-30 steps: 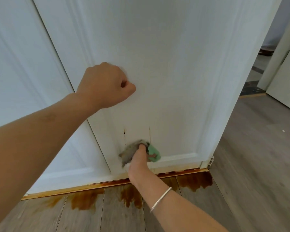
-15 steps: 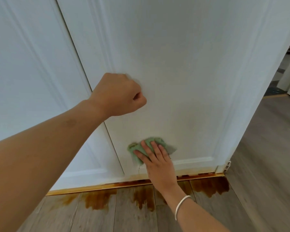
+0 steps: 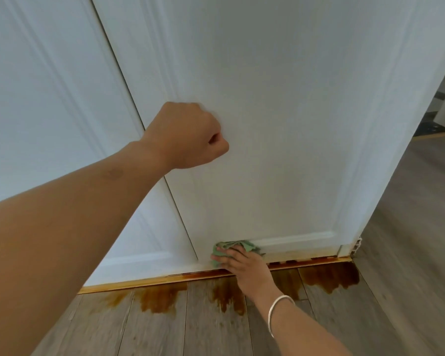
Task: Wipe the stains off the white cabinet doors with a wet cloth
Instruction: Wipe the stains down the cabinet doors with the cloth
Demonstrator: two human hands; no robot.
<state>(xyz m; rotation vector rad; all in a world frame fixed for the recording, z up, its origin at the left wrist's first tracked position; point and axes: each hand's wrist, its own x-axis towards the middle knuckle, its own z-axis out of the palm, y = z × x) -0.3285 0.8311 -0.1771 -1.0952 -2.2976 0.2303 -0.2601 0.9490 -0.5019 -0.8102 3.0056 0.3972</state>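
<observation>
At the centre and up toward 12 o'clock, the right white cabinet door [image 3: 280, 111], side by side with the left white cabinet door [image 3: 49, 111] at 9 o'clock, a dark seam between the two. Near the middle, a little toward 9 o'clock, the left hand [image 3: 188, 136], clenched into a fist with nothing visible inside, knuckles against the right door close to its left edge, forearm reaching in from 8 o'clock. Lower, at about 6 o'clock, the right hand [image 3: 244, 264], fingers laid out rather straight and not curled, pressing a crumpled green cloth [image 3: 242, 245] against the bottom left corner of the right door, just where the lower moulding of the panel ends. Cloth partly covered by the fingers, its upper folds showing above them, at 12 o'clock of the hand. On the right wrist, at 5 o'clock from the hand, a thin silver bangle [image 3: 278, 312]. Along the lower edge of the right door, at 3 o'clock from the cloth, a faint brownish smear [image 3: 303, 255]. Under both doors an orange-brown base strip [image 3: 149, 280], and in front of it, on the grey wooden floor [image 3: 409, 265], several dark brown stains [image 3: 162, 300], spread from 7 o'clock to 4 o'clock.
</observation>
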